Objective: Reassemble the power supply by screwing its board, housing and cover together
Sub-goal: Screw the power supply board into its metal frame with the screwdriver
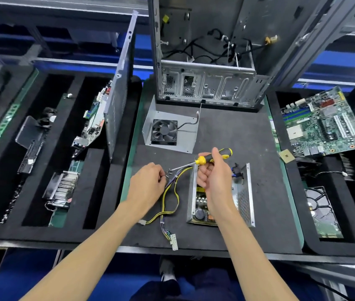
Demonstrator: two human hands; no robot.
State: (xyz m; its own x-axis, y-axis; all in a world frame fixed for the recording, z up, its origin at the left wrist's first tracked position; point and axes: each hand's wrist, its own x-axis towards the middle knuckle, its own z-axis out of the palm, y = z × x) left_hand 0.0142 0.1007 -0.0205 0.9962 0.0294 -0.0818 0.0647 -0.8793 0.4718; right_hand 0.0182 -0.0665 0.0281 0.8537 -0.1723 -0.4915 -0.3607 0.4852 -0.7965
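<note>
The open metal power supply housing (245,196) lies on the black mat with its board (200,210) inside. Yellow and black cables (170,196) run out of its left side. My right hand (213,177) grips a yellow-and-black screwdriver (213,157) above the housing, its shaft pointing left toward small screws (168,173) on the mat. My left hand (148,183) has its fingers curled at those screws and pinches one. The cover with the black fan (164,130) stands apart behind, further back on the mat.
An empty computer case (204,83) stands at the back of the mat. A motherboard (324,124) and a hard drive (322,213) lie in foam trays on the right. A heatsink (63,187), a side panel (118,92) and other parts fill the left trays.
</note>
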